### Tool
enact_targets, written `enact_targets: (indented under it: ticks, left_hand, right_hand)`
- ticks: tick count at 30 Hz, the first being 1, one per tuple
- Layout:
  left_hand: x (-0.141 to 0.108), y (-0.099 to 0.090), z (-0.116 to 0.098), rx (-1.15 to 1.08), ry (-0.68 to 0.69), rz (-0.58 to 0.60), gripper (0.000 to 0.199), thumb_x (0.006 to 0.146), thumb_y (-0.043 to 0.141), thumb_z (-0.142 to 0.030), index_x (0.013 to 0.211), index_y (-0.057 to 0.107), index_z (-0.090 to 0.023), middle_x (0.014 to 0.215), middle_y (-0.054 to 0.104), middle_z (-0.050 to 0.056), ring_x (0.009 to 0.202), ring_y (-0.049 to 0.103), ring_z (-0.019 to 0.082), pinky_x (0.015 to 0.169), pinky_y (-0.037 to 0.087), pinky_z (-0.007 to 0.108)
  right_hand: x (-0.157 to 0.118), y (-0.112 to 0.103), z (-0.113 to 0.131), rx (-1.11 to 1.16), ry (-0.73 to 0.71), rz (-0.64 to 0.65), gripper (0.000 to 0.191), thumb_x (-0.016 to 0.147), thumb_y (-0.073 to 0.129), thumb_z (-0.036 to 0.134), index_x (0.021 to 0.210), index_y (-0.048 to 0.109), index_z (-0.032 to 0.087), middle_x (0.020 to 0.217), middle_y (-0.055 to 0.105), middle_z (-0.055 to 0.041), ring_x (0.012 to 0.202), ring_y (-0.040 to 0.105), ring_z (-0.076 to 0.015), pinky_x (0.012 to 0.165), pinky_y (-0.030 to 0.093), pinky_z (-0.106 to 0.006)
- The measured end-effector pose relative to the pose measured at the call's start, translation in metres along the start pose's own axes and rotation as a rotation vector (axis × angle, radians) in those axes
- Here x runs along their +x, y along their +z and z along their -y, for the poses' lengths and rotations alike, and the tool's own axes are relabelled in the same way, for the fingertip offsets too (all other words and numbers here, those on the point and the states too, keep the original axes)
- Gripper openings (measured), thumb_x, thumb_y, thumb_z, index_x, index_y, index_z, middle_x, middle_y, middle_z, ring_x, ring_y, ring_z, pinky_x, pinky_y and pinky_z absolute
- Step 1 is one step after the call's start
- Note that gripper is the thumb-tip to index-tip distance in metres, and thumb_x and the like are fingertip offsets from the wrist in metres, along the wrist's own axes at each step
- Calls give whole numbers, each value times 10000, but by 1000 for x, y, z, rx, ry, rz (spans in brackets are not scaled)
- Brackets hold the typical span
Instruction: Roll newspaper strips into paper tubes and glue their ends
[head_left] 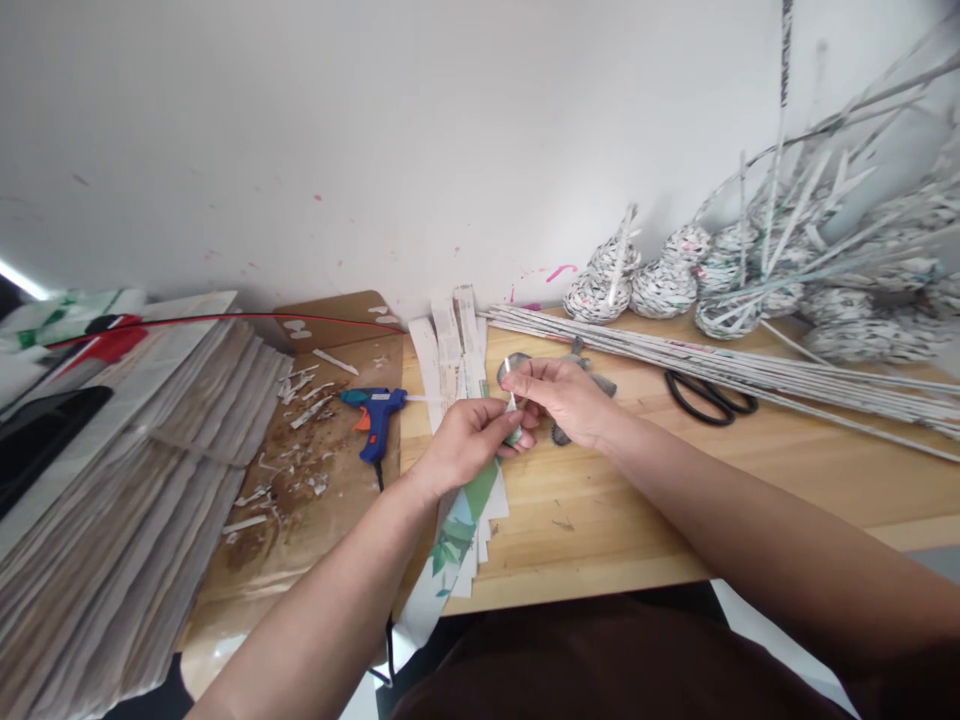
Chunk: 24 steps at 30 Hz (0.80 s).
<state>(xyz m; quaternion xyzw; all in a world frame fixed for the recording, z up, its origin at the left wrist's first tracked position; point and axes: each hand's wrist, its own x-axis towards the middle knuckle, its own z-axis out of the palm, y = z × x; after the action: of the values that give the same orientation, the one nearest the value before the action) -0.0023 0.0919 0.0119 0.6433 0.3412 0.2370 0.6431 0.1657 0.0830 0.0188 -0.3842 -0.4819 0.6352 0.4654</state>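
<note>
My left hand [472, 440] is closed with thumb and fingers on a newspaper strip [476, 495], printed white and green. This strip hangs down from my fingers towards the table's front edge. Close against it, my right hand [566, 400] pinches the upper end of the same strip, where a narrow white tip pokes up. Under both hands lies a fanned stack of cut newspaper strips [450, 350]. Behind my right hand are small dark grey objects [604, 384], partly hidden, whose kind I cannot make out.
A blue glue gun [382, 415] lies left on a stained board with paper scraps [311, 410]. Stacked newspapers [172, 480] fill the far left. On the right are thin rolled paper sticks [675, 355], black-handled scissors [709, 397] and several woven paper pieces [664, 287] by the wall.
</note>
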Motion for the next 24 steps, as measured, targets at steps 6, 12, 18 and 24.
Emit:
enact_targets:
  ticks: [6,12,18,24]
  left_hand:
    - [0,-1,-2,10,-4,11,374,868,600,-448,941,687,-91,857,701,99,776,651,143,704,541,263]
    - [1,-2,0,14,4,38,386,884,574,-454,986,689,-100,875,701,98,793,657,151,707,550,273]
    - [2,0,-2,3,-18,34,388,863,600,-465,929,686,-92,856,700,99,790,654,151,711,548,271]
    - [1,2,-4,-12,-36,18,401,850,609,-477,930,684,-92,841,696,97,767,655,149,695,547,267]
  right_hand:
    - [0,-1,-2,10,44,27,334,726,766,434,680,546,188,502,580,44,398,566,-123,413,484,-251]
    - [1,1,-5,36,53,28,359,750,742,459,677,508,197,451,535,60,379,553,-124,396,468,-241]
    - [1,-2,-4,56,57,26,336,763,734,450,712,520,196,457,553,58,366,568,-142,365,456,-241]
    - [2,-5,-6,61,55,101,314,785,713,464,775,562,189,474,589,45,399,594,-147,410,490,-255]
